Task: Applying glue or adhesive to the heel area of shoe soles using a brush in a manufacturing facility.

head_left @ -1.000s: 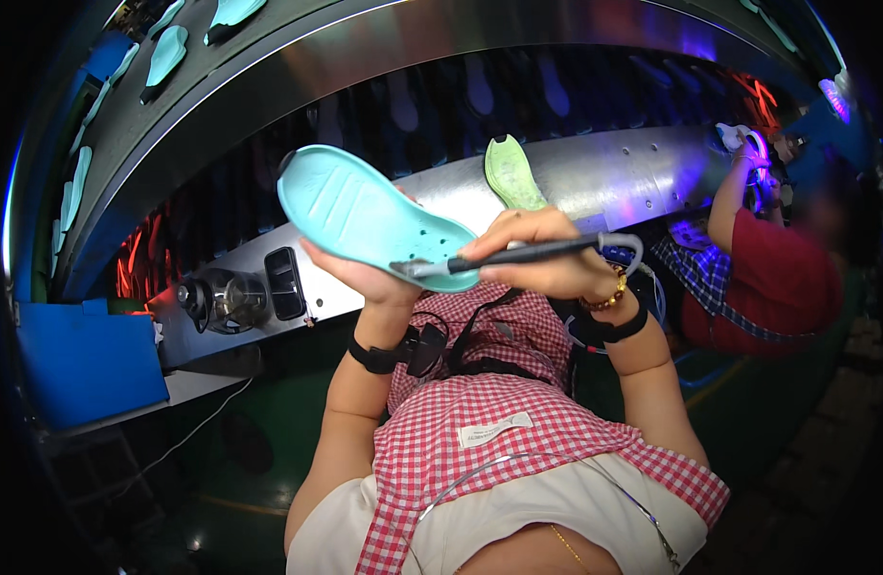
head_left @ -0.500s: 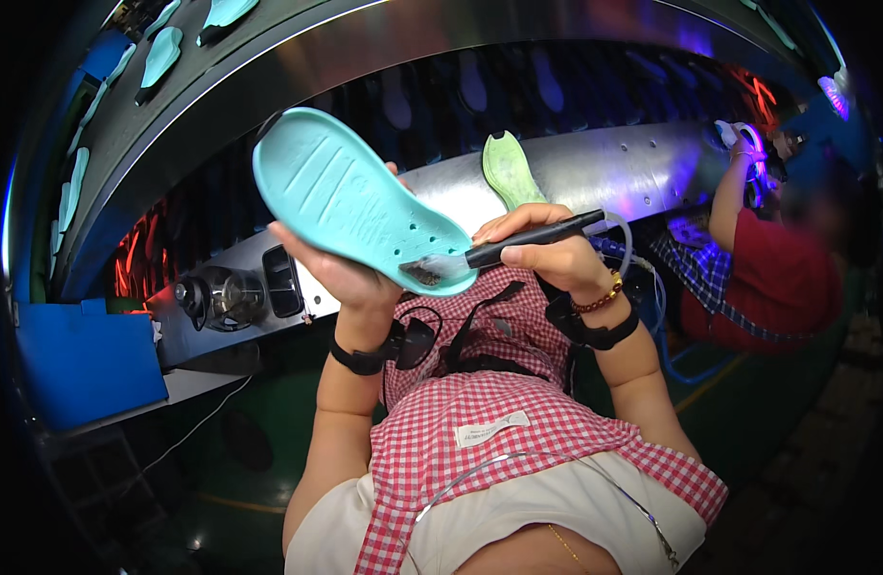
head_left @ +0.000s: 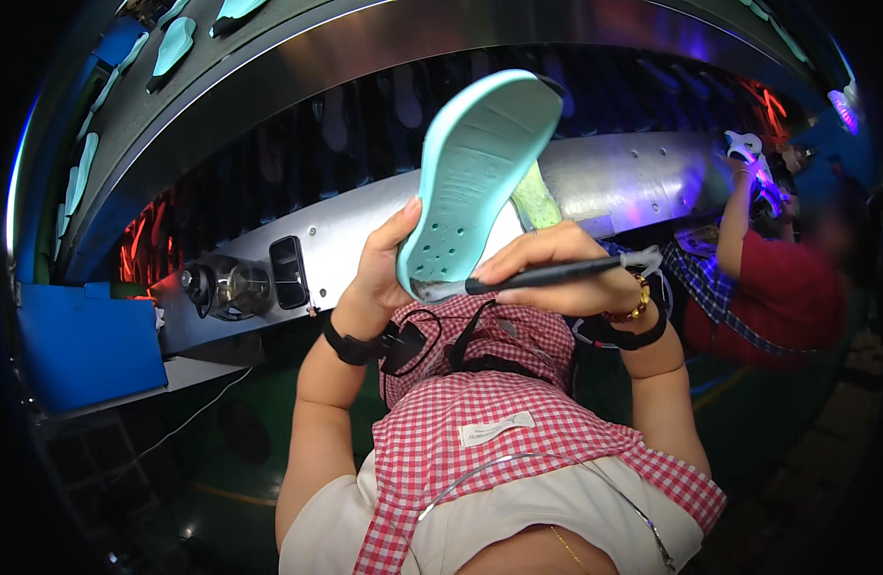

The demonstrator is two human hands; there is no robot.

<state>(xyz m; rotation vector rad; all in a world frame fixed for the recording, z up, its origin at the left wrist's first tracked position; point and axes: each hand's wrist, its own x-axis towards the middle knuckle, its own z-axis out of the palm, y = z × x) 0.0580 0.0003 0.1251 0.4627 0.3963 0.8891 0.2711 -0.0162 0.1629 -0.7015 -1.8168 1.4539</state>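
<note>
Item count, as visible:

- Mint-green clog [head_left: 475, 182], raised at centre: one.
- Black pen-shaped tool [head_left: 547, 276], against the clog's near end: one.
- Yellow-green sole [head_left: 537, 199], behind the clog: one.
- Mint soles [head_left: 173, 46] on the far left rack: at least five; some are cut off at the edge.
- Black wristbands [head_left: 348, 343]: two, one per wrist.

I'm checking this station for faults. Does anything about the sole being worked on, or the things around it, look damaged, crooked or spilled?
Nothing stands out. The left hand holds the turquoise shoe sole tilted up, its surface whole, while the right hand puts a dark pen-like tool to its lower edge. No spill shows on the metal ledge.
</note>
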